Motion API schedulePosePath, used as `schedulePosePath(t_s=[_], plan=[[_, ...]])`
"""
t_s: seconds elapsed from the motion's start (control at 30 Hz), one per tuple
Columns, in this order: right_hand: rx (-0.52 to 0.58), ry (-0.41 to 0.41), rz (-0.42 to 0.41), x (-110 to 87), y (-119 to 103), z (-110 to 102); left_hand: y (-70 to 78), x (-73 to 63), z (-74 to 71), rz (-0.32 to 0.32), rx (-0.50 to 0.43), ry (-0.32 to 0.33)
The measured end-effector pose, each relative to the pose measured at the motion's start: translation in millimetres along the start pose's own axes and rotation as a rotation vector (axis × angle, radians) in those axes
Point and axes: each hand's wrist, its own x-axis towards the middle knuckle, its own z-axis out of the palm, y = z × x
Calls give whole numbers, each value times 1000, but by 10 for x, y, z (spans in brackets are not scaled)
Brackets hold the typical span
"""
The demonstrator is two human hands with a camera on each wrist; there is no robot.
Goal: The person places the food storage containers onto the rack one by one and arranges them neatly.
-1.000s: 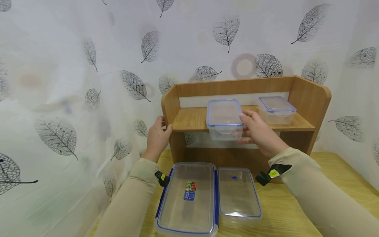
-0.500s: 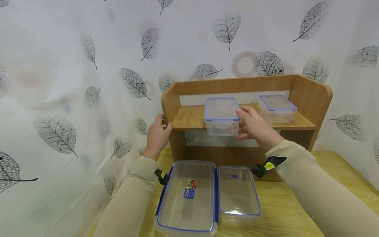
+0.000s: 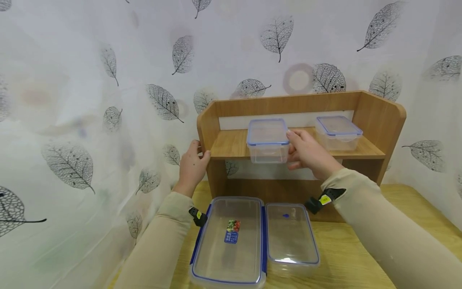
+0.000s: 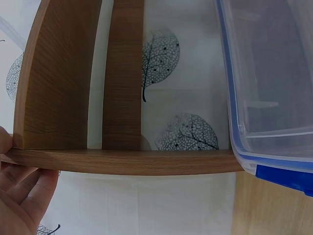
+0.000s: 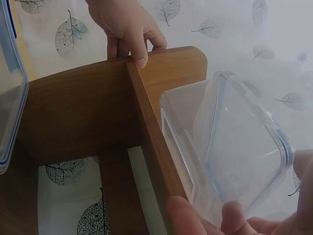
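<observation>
On the desk (image 3: 346,249), a big box (image 3: 231,257) lies beside a smaller box (image 3: 292,237); the left grip (image 3: 193,165) curls round the shelf (image 3: 231,144) at its left end; the right grip (image 3: 312,154), half-spread, holds the near tub (image 3: 268,138) by its right side, at the front edge; the far tub (image 3: 339,136) sits rightward; leafy wall (image 3: 144,52) behind.

I'm seeing room on the shelf (image 3: 232,143) between its left panel (image 3: 206,124) and the held container (image 3: 268,138). The right hand (image 3: 311,151) is crowding the gap toward the other container (image 3: 338,134); below, a large box (image 3: 213,253) and a smaller box (image 3: 292,237) are blocking the tabletop (image 3: 343,253).
</observation>
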Motion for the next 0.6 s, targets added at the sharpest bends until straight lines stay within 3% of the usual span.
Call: schedulePosePath(t_s=[0.3, 0.47, 0.6], plan=[[-162, -6, -157, -226, 57, -47, -19, -1, 12, 10, -10, 5], [-377, 60, -303, -385, 29, -23, -25, 0, 10, 2, -7, 6], [-539, 121, -466, -485, 37, 30, -18, 1, 3, 6, -4, 10]])
